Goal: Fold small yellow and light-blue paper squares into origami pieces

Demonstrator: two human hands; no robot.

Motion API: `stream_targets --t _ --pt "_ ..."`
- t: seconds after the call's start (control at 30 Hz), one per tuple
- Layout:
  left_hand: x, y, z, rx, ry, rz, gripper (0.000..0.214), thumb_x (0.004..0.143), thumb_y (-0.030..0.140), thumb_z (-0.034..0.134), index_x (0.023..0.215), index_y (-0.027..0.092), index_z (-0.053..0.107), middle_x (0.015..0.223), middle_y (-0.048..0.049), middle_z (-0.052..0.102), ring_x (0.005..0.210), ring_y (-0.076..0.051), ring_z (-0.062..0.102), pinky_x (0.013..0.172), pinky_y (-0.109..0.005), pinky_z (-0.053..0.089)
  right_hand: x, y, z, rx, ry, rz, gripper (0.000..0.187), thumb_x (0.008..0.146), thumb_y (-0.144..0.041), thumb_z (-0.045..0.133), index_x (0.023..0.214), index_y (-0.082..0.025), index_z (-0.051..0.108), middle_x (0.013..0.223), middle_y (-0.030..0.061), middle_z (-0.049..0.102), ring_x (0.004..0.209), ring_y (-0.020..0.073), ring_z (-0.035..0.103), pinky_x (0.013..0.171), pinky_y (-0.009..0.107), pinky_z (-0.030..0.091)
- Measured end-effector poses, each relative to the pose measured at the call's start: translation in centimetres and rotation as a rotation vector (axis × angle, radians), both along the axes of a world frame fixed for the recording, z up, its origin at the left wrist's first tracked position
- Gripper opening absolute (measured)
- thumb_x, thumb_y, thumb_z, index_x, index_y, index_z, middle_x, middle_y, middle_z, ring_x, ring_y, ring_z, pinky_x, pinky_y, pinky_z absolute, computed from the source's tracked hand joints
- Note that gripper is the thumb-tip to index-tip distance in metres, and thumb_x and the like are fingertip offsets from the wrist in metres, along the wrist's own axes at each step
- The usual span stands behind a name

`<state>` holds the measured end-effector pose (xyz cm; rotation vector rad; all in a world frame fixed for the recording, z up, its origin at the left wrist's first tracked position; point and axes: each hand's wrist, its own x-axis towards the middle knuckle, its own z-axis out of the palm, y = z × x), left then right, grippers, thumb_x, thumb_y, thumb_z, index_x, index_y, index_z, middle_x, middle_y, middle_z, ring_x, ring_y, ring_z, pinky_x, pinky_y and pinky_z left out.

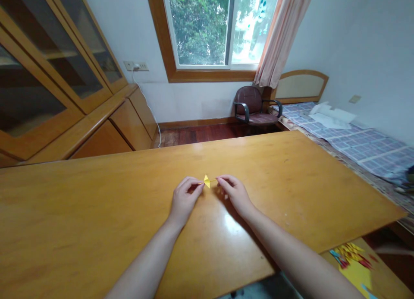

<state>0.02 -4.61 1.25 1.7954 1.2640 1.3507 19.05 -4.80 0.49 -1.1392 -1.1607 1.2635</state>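
Observation:
Between my two hands, just above the wooden table (129, 212), is a small yellow folded paper piece (207, 181) with pointed corners at top and bottom. My left hand (187, 197) pinches its left end between thumb and fingertips. A thin yellow strip runs from its right side to my right hand (233, 191), whose thumb and forefinger are closed on the strip's tip. The other fingers of my right hand curl loosely below. My fingertips hide both ends of the paper piece.
Low at the right, a lower surface holds yellow folded pieces (351, 250), red and blue bits and a yellow paper sheet (357, 275). Beyond the table stand a maroon armchair (254, 105) and a bed (359, 148). A glass-door cabinet (93, 92) lines the left wall.

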Motion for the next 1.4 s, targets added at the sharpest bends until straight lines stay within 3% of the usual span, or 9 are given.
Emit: stream_targets --t 0.17,0.43,0.7,0.87,1.4 --pt "-0.1 -0.2 0.3 0.141 0.026 0.054 0.010 0.088 0.023 0.063 0.082 0.020 0.070 0.082 -0.0023 0.067 0.078 -0.015 0.063 0.072 -0.025 0.049 -1.1 0.8 0.7 -0.183 0.191 0.158 0.027 0.075 -0.040 0.074 0.089 -0.017 0.071 0.074 0.0007 0.066 0.059 0.0099 0.054 0.055 0.022 0.039" --pt "-0.3 -0.2 0.6 0.182 0.031 0.163 0.011 0.088 0.025 0.064 0.081 0.019 0.070 0.082 -0.0027 0.067 0.079 -0.016 0.063 0.073 -0.026 0.050 -2.5 2.7 1.4 -0.082 0.324 0.189 0.028 0.067 -0.034 0.082 0.090 -0.020 0.073 0.079 0.0007 0.070 0.071 0.0130 0.061 0.071 0.027 0.047" --pt "-0.2 -0.1 0.4 0.160 0.025 0.135 0.008 0.087 0.023 0.066 0.081 0.020 0.070 0.082 -0.0014 0.067 0.077 -0.015 0.063 0.071 -0.025 0.050 -2.9 2.8 0.0 -0.003 0.219 0.166 0.022 0.072 -0.037 0.077 0.085 -0.020 0.073 0.072 0.0000 0.068 0.068 0.0135 0.059 0.069 0.027 0.047" --pt "-0.2 -0.1 0.1 0.128 0.034 0.085 0.008 0.087 0.023 0.066 0.082 0.020 0.070 0.082 -0.0011 0.067 0.077 -0.014 0.063 0.071 -0.024 0.050 -2.8 2.5 0.2 0.019 0.177 0.156 0.021 0.072 -0.038 0.077 0.079 -0.019 0.070 0.071 -0.0007 0.066 0.066 0.0134 0.059 0.068 0.027 0.048" --pt "-0.2 0.0 -0.1 -0.015 -0.021 0.096 0.013 0.087 0.031 0.064 0.089 0.020 0.071 0.088 -0.0030 0.068 0.081 -0.017 0.065 0.074 -0.027 0.053 -2.8 2.4 -0.5 0.106 0.112 0.152 0.012 0.078 -0.031 0.071 0.080 -0.020 0.067 0.069 -0.0014 0.064 0.067 0.0141 0.059 0.066 0.026 0.046"
